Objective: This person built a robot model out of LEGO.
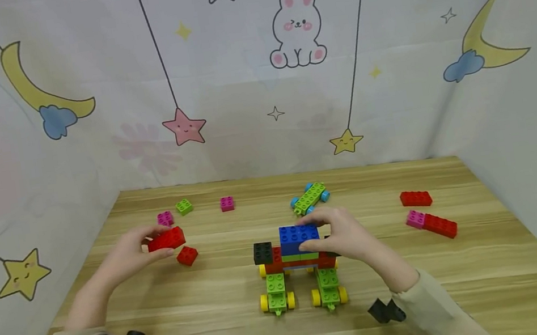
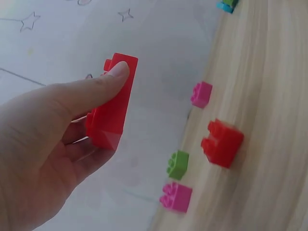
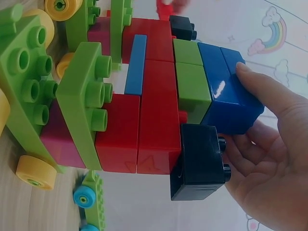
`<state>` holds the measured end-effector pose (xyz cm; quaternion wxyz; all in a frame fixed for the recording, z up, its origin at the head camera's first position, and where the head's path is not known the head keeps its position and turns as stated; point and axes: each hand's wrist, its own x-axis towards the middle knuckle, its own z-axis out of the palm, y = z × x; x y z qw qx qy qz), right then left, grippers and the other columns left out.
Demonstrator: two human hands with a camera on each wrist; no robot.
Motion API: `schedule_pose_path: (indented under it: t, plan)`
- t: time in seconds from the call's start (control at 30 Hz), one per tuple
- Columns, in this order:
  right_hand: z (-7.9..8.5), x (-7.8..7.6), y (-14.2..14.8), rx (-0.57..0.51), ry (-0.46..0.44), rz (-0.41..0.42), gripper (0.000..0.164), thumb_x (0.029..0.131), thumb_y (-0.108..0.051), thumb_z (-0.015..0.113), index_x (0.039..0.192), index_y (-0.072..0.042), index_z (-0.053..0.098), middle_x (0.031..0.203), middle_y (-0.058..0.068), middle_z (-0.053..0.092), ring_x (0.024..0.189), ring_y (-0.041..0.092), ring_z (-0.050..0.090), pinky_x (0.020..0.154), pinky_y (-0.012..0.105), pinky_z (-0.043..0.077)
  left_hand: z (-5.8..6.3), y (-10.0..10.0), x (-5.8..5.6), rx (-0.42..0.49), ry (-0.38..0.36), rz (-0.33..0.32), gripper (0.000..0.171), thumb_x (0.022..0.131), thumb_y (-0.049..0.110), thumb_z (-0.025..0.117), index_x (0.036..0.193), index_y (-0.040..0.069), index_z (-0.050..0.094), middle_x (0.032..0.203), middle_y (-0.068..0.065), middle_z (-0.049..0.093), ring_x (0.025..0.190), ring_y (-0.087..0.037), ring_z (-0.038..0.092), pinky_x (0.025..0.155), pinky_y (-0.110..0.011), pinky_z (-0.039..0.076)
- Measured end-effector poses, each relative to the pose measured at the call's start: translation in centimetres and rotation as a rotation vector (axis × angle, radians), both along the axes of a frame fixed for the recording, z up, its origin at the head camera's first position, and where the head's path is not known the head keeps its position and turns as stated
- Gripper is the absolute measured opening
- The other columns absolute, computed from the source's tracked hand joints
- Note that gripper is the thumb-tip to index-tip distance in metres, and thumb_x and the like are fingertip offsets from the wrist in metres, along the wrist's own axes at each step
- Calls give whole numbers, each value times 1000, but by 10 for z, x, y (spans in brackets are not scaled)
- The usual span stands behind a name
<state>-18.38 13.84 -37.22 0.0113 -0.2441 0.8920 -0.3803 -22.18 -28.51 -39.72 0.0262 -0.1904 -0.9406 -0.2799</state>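
My left hand (image 1: pixel 129 257) grips a long red building brick (image 1: pixel 167 239) above the table, thumb on one side and fingers on the other. Just below it, on the table, lies a small red brick (image 1: pixel 187 255). My right hand (image 1: pixel 347 232) pinches the blue brick block (image 3: pixel 226 89) on top of a wheeled brick model. Under the blue sit light green bricks (image 3: pixel 192 84), resting on a red brick body (image 3: pixel 159 125). A black brick (image 1: pixel 263 253) stands at one end; the other black brick (image 3: pixel 199 163) is mostly behind my right hand in the head view.
Pink bricks (image 1: pixel 227 203) and a green brick (image 1: pixel 183 206) lie at the back left. A small green wheeled base (image 1: pixel 310 198) stands behind the model. At the right are red bricks (image 1: pixel 415 198) and a pink one (image 1: pixel 415 219). A printed curtain (image 1: pixel 266 150) surrounds the table.
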Motion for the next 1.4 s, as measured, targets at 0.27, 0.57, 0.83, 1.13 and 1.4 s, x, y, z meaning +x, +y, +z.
schedule_pose_path:
  t: [0.27,0.57,0.83,1.13,1.4]
  plan:
    - [1,0,-1,-5,3,2,40,82,-24,79,118,-6,70,114,10,70,105,28,65,86,44,56,29,51,4,1,99,-102,42,81,19,80,118,2,67,99,-8,68,89,-22,59,73,-34,53]
    - [0,0,1,-14,10,4,40,83,-23,79,118,-6,70,115,11,70,105,29,65,89,47,54,43,107,13,38,164,-211,40,85,22,77,119,4,68,114,-13,69,100,-28,61,81,-43,54]
    - [-1,0,1,-21,-5,8,40,83,-23,79,117,-5,70,116,11,70,107,30,65,91,48,54,50,147,22,66,215,-273,39,86,25,75,120,7,69,110,-9,68,98,-23,60,77,-36,56]
    - [0,0,1,-43,-12,17,40,83,-21,79,117,-3,70,114,13,70,104,31,65,89,51,55,55,169,26,76,208,-313,40,87,29,74,122,9,68,112,-7,68,104,-23,60,84,-40,55]
    - [-1,-1,2,-43,-10,23,40,83,-24,79,117,-4,70,116,13,69,105,31,65,83,40,58,52,179,25,84,197,-349,42,86,29,75,121,7,69,114,-8,68,108,-24,60,87,-41,55]
